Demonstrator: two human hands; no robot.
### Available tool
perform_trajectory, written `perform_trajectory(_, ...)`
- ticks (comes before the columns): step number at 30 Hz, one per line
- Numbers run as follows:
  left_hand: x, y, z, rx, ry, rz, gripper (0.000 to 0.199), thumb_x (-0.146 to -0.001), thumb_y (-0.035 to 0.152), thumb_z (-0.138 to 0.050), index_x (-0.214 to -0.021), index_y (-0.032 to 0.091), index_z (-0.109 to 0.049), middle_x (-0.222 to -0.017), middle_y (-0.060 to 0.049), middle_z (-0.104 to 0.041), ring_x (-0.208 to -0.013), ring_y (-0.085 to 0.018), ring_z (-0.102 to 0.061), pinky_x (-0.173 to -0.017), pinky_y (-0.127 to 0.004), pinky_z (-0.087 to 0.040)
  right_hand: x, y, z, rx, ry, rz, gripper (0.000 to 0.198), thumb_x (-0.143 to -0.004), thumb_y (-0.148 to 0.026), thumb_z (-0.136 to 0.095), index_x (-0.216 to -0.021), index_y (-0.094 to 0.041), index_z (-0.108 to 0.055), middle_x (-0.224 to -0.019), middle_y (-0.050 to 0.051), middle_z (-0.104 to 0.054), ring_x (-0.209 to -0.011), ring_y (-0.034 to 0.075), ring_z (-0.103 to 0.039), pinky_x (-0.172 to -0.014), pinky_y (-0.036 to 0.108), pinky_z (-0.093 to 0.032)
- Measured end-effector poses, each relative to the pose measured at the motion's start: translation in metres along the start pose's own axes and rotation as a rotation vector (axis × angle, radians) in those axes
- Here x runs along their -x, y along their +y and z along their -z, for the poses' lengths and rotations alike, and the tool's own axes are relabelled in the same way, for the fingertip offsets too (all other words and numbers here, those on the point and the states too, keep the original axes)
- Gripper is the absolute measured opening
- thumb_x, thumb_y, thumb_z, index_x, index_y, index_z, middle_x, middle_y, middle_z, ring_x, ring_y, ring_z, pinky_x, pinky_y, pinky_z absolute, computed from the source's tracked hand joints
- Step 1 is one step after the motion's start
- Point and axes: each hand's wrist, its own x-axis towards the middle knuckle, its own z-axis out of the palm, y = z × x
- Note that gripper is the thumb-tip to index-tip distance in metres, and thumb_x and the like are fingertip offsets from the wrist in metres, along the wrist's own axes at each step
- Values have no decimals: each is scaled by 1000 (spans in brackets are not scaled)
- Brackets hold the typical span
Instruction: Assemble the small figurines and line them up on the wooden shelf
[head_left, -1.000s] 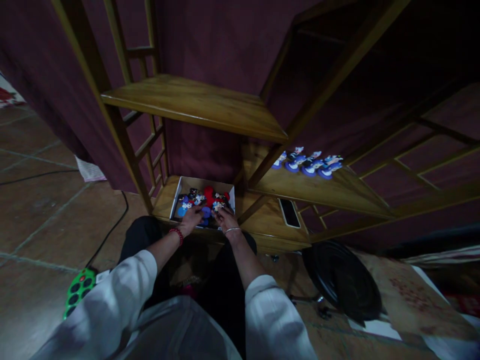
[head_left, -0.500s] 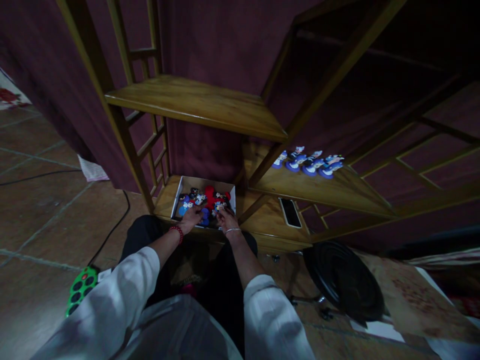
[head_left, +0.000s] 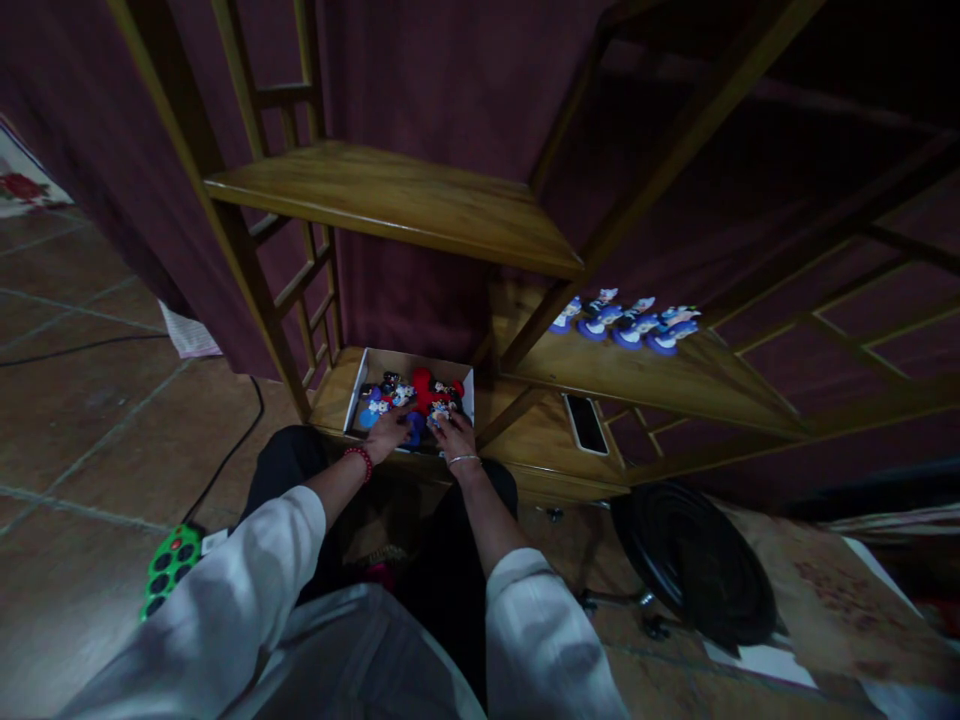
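A shallow cardboard box (head_left: 472, 383) with white sides holds several small figurines, among them a red one (head_left: 424, 384) and a white one on a light-blue base (head_left: 373, 412). My left hand (head_left: 388, 434) reaches over the box's front edge, fingers stretched toward the figurines, beside a dark-blue piece (head_left: 414, 428). At the box's right front, my right hand (head_left: 455, 437) has its fingers closed around a small light-coloured figurine (head_left: 439, 411). The dim light blurs the fingertips of both hands.
Several blue-and-white figurines (head_left: 636, 328) stand on the right-hand shelf (head_left: 592, 375). A phone (head_left: 586, 424) lies on the lower board. Above the box runs another wooden shelf (head_left: 390, 205). A black round stool (head_left: 694, 565) is at right; a green device (head_left: 172, 570) is on the floor.
The view has shifted slightly. My left hand's fingers reach a little further into the box, toward the middle figurines. My right hand stays by the same figurine.
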Motion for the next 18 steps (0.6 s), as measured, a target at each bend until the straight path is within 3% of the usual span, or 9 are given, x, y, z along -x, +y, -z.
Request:
perform_trajectory(3,0,1,1,132,-68,-42,48,-79,9,-47,-126,19,-46,-105,-7,-66,-79,-11,-63,-63,-20,-50,-1,1,0,14,-12,5,37,-46,-18,-80,-77,-18,-60,-64,-2,-67,-58,13,-64,-54,23,-56)
perform_trajectory(6,0,0,1,123,-73,-118,54,-76,3,-46,-127,20,-45,-122,-8,-58,-99,-14,-59,-77,-24,-50,0,1,1,36,-28,7,37,-47,-19,-81,-76,-18,-58,-63,-3,-66,-58,12,-64,-54,22,-56)
perform_trajectory(10,0,-3,1,-163,-3,-160,51,-75,8,-50,-125,18,-49,-123,-7,-57,-112,-17,-52,-94,-29,-42,0,1,1,48,-27,3,36,-48,-19,-80,-76,-18,-57,-64,-3,-66,-59,12,-65,-56,21,-56)
perform_trajectory(13,2,-3,1,-408,25,-122,43,-75,17,-54,-118,18,-55,-122,-8,-57,-110,-21,-54,-95,-32,-40,0,3,2,67,-25,8,37,-48,-21,-80,-77,-19,-58,-64,-2,-66,-59,13,-65,-55,23,-56)
perform_trajectory(18,8,0,-2,-532,32,-136,41,-75,18,-53,-117,18,-55,-120,-11,-57,-108,-23,-55,-93,-33,-41,-3,6,2,50,-13,10,39,-46,-21,-80,-77,-19,-57,-64,-2,-67,-56,13,-65,-51,20,-54)
